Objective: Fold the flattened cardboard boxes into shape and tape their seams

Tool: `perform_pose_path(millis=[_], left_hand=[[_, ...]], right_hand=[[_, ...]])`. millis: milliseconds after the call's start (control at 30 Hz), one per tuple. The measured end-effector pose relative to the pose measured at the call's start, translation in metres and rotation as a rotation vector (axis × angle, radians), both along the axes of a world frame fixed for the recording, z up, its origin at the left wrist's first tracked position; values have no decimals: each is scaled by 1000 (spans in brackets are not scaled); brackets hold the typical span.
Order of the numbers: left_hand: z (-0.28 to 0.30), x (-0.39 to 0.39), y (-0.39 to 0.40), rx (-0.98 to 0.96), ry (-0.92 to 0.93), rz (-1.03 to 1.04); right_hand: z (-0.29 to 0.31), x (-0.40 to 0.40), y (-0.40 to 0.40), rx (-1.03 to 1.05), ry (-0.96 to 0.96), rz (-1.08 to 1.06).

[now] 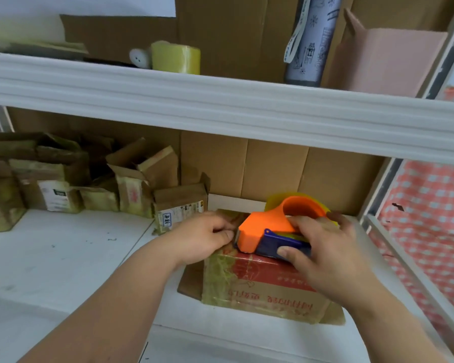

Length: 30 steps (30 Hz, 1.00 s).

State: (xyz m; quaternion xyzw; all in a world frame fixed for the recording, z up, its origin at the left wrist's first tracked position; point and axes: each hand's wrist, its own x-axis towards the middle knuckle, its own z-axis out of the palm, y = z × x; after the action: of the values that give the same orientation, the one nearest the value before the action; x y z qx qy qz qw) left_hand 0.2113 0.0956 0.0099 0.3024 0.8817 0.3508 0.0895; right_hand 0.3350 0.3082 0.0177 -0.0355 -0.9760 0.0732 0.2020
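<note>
My left hand (207, 235) pinches the tape end down at the far-left edge of the red-printed cardboard box (268, 281) on the white shelf (63, 271), w/ finished boxes (178, 205) stacked behind it to the left. Just right, my right hand (323, 247) grips the orange tape dispenser (268, 229), blade nearly touching my left fingertips. Risks as I judge them: nicked fingers, tape lifting if the pinch slips, or a crooked run off the seam.
</note>
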Motion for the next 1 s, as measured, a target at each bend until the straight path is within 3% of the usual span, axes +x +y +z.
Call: perform_pose_path(millis=[100,333,533,867,1000], left_hand=[[3,1,-6,76,-77,-29],[7,7,-7,532,-200,60],[13,1,-1,402,-346,-75],[3,-5,4,580,-527,-64],[4,-6,9,564,-485,-39]], right_hand=[[1,-2,0,-22,0,9],[3,-5,1,-84,-1,27],[7,-6,5,-161,64,62],[11,-5,6,-241,68,86],[12,-5,8,-244,36,86]])
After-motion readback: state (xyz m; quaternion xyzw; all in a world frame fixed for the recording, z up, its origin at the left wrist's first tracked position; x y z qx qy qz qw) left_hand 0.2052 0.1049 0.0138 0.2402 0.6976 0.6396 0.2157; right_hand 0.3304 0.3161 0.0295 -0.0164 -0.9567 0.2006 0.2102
